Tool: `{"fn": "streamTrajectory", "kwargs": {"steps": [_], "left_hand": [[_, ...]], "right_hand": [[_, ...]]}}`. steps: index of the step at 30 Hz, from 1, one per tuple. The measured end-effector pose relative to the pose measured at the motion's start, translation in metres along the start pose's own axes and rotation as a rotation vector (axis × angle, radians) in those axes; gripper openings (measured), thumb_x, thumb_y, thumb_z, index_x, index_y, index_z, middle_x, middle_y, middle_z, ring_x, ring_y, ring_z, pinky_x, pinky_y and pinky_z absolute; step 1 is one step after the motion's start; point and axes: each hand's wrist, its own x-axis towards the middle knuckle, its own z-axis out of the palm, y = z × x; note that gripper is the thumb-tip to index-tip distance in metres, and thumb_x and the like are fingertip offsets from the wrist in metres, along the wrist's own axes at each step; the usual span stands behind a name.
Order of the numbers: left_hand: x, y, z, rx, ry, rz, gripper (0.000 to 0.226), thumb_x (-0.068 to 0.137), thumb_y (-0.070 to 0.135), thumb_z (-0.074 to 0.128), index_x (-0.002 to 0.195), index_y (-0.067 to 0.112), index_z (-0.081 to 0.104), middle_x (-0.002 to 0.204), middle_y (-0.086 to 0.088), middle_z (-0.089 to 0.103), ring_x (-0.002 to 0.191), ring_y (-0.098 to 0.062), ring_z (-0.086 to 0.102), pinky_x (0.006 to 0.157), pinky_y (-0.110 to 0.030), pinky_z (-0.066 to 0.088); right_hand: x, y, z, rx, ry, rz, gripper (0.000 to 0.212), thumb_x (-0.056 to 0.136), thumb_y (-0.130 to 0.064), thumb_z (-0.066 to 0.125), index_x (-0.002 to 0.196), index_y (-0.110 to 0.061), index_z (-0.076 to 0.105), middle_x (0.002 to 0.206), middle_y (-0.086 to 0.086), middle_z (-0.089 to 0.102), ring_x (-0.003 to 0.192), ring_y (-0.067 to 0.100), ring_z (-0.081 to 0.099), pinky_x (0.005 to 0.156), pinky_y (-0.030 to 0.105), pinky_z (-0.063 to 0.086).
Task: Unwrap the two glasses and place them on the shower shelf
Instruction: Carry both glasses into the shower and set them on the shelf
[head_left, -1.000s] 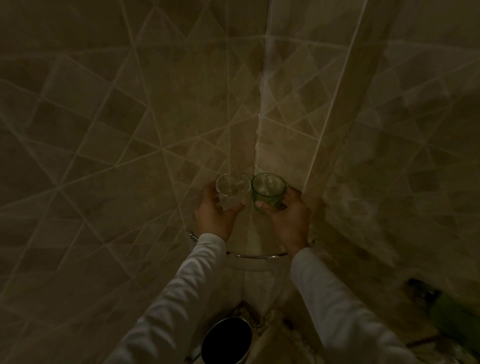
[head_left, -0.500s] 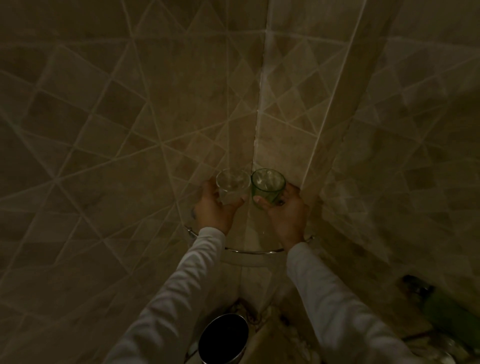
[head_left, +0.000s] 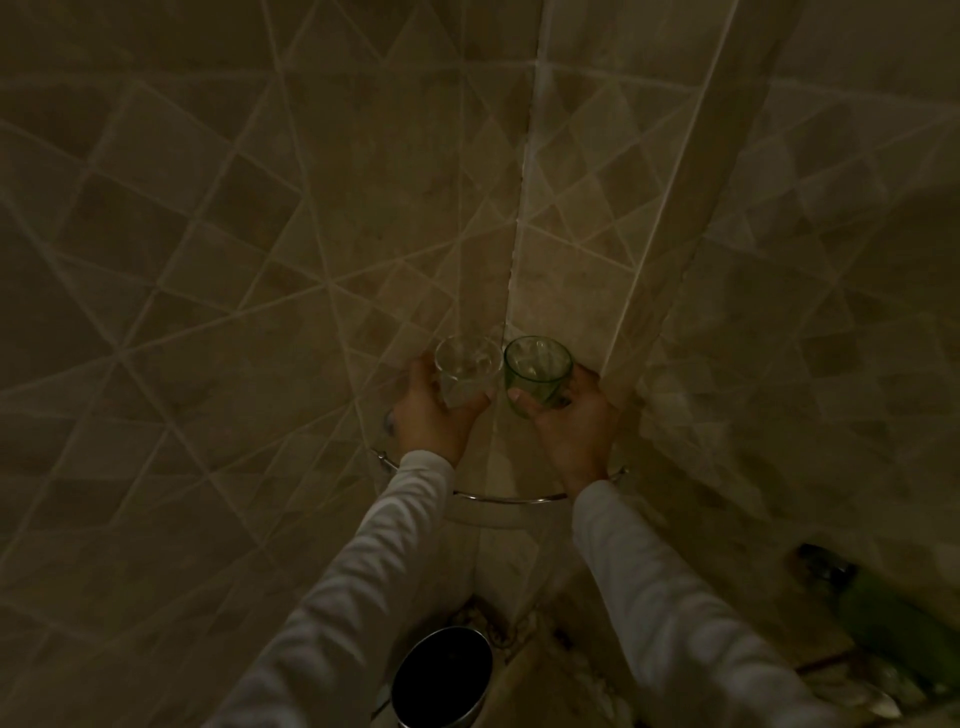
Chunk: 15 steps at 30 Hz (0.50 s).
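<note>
Grips the clear glass (head_left: 464, 370) in the left hand (head_left: 434, 418), fingers curled round its side; grips the green glass (head_left: 537, 375) in the right hand (head_left: 571, 423) the same way. Holds both upright, mouths up, side by side with rims all but touching, deep in the corner of the tiled walls (head_left: 519, 249). Shows no wrapping on either. Reaches in over the curved metal rail (head_left: 488, 498) of the shower shelf (head_left: 501, 519), which puts the shelf straight beneath both hands, no nearer to one than the other. Cannot tell in this dim light whether the bases already touch the shelf or hang just above it. Probably needs only a short straight drop, long axes kept vertical, then a loosening of both grips. Risks a clink between two glasses set so close, or a knock against the wall behind. Leaves a dark round bin (head_left: 441, 675) on the floor, well below the shelf.
</note>
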Motion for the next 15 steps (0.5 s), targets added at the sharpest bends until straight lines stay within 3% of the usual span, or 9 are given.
{"fn": "streamTrajectory", "kwargs": {"steps": [7,12,15], "left_hand": [[-0.0016,0.0035,-0.0011,0.024,0.002,0.01,0.076,0.062,0.033,0.09,0.127,0.021,0.053,0.11,0.001,0.07,0.099,-0.019,0.068,0.085,-0.043,0.057],[-0.0019,0.0033,-0.003,0.025,-0.02,0.008,0.074,0.063,0.032,0.09,0.126,0.023,0.053,0.113,0.002,0.069,0.103,-0.02,0.067,0.087,-0.044,0.057],[-0.0028,0.0021,-0.0064,0.048,-0.045,0.011,0.075,0.065,0.034,0.089,0.128,0.025,0.05,0.119,0.001,0.067,0.107,-0.021,0.065,0.09,-0.045,0.055]], "right_hand": [[-0.0014,0.0027,0.0013,-0.005,0.004,-0.015,0.068,0.064,-0.043,0.094,0.121,-0.017,0.069,0.115,0.001,0.075,0.097,0.016,0.072,0.084,0.028,0.058],[-0.0016,0.0021,0.0011,0.046,-0.032,0.02,0.07,0.064,-0.038,0.095,0.123,-0.013,0.067,0.112,0.004,0.075,0.098,0.019,0.072,0.088,0.042,0.061],[-0.003,0.0026,-0.0011,0.051,-0.057,0.043,0.067,0.065,-0.037,0.094,0.122,-0.013,0.067,0.106,0.003,0.076,0.097,0.02,0.073,0.087,0.043,0.061]]}}
